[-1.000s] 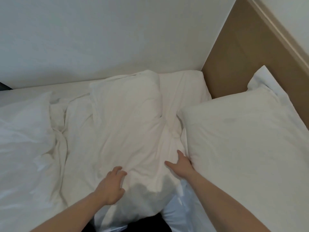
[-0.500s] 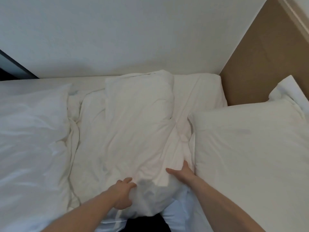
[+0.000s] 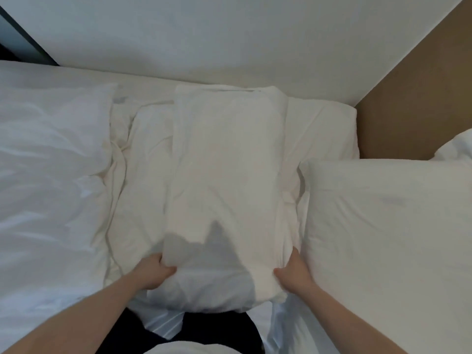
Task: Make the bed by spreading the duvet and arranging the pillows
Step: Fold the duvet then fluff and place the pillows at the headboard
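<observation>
I have both hands on the near end of the middle pillow: my left hand curls its fingers and thumb around the near-left corner, and my right hand pinches the near-right corner, so each hand is clamped on fabric rather than lying flat. The pillow lies lengthwise away from me, its far end almost at the wall, resting on the rumpled sheet. Just to its right a second pillow lies flat, close beside my right hand, with a further white edge, perhaps another pillow, showing at the right border. To the left the duvet sits bunched and creased, well short of the pillow area. I judge the job to be early: one pillow is in hand and not yet placed at the head, the other looks loosely laid, and the duvet has yet to be spread. The mattress fills nearly all I can see; a pale wall runs along the far side, a tan headboard panel meets it at the right corner, and a dark strip shows at the upper left.
</observation>
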`<action>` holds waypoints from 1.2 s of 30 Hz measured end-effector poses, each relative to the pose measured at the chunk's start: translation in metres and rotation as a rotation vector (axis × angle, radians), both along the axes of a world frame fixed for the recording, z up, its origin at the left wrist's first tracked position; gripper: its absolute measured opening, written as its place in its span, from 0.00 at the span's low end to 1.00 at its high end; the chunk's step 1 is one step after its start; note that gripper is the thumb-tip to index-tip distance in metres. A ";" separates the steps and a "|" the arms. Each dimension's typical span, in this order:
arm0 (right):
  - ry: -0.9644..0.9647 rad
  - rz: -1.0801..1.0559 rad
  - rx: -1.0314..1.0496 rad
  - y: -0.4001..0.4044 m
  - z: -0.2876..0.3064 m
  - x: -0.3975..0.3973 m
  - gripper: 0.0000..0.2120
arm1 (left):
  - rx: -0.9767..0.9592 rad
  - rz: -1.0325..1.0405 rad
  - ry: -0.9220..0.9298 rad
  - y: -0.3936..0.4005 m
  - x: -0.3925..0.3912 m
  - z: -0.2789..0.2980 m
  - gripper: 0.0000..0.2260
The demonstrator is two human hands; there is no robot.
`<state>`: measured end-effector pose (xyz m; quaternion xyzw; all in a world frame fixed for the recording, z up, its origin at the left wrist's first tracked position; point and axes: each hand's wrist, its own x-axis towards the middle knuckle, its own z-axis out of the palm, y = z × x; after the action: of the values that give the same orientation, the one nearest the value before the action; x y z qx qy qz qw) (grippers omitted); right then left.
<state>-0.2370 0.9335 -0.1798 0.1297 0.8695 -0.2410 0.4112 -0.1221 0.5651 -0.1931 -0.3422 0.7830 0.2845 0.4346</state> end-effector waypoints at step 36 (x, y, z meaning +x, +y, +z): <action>0.399 0.342 0.000 -0.134 -0.033 -0.161 0.47 | -0.063 0.319 0.484 -0.087 -0.274 0.019 0.42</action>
<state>-0.3976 0.7997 -0.2133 -0.0694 0.9427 -0.1886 0.2662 -0.3963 0.4785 -0.1738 -0.3965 0.8085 0.3984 0.1742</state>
